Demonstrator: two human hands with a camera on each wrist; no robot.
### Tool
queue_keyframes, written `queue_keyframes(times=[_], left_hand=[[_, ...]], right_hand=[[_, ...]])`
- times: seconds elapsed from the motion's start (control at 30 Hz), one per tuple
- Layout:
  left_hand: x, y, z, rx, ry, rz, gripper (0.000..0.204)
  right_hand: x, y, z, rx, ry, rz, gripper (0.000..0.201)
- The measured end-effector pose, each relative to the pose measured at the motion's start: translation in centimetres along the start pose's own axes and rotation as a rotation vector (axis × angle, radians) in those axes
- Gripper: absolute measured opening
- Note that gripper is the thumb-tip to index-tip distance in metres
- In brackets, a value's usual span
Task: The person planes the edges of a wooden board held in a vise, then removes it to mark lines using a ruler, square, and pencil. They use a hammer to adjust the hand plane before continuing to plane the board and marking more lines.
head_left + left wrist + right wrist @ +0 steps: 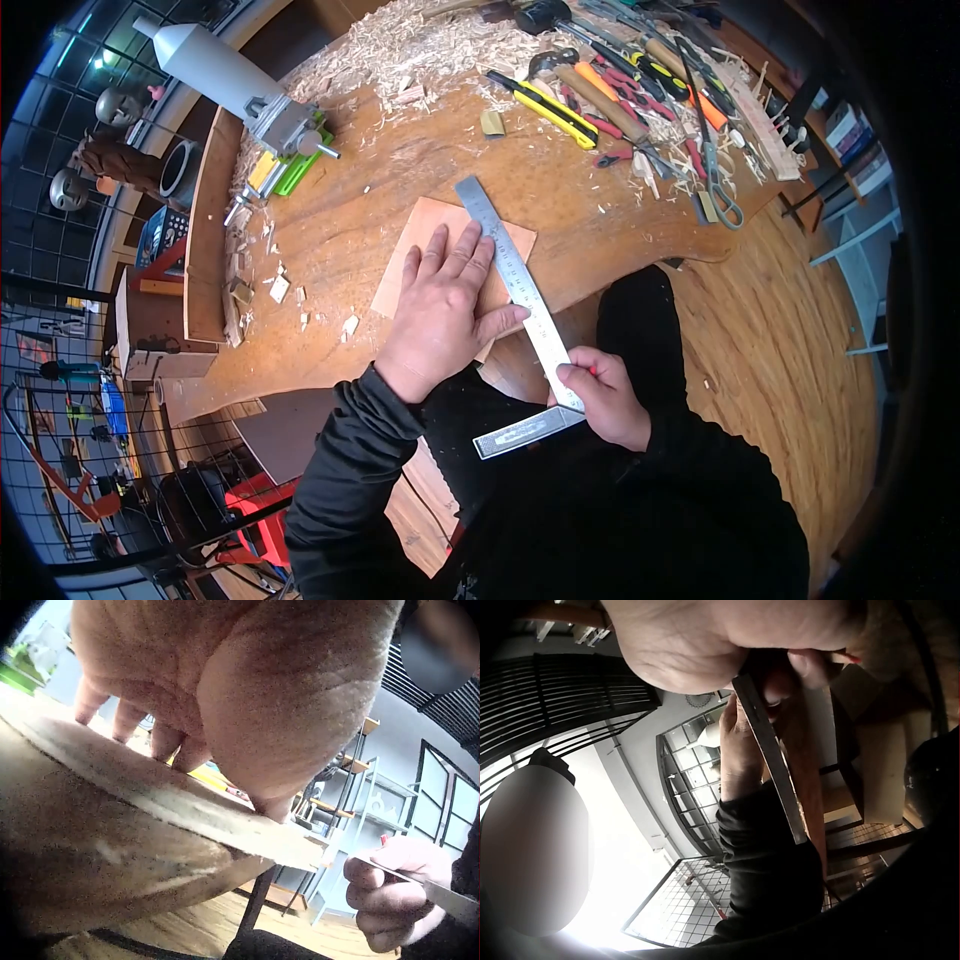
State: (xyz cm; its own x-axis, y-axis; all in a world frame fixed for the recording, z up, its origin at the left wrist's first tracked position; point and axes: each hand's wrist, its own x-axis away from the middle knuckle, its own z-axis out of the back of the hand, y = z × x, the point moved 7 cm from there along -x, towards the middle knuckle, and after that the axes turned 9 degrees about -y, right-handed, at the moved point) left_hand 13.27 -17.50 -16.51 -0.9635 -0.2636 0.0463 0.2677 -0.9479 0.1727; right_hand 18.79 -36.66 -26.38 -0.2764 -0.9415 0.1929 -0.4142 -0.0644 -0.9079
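A thin square wooden board (405,262) lies at the table's front edge, one corner past it. The left hand (440,300) rests flat on it with fingers spread, the thumb tip touching the edge of a steel try square's blade (508,255). That blade runs diagonally over the board's right part. Near the blade's lower end, the right hand (608,398) grips the square, something red showing between its fingers. The square's stock (528,432) hangs below, off the table. In the left wrist view the left palm (225,690) arches over the board, fingertips down.
Wood shavings (400,50) cover the back of the table (340,230). At the back right lie a yellow cutter (555,113), hammers, pliers and scissors (722,200). A grey clamped machine (225,80) stands at the back left. A small sanding block (492,123) sits mid-table.
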Motion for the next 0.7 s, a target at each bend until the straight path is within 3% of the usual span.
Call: queue_keyframes(times=[0.7], left_hand=[[-0.05, -0.02, -0.06, -0.007, -0.014, 0.005, 0.094]], right_hand=[[-0.10, 0.87, 0.00, -0.050, -0.017, -0.001, 0.020]])
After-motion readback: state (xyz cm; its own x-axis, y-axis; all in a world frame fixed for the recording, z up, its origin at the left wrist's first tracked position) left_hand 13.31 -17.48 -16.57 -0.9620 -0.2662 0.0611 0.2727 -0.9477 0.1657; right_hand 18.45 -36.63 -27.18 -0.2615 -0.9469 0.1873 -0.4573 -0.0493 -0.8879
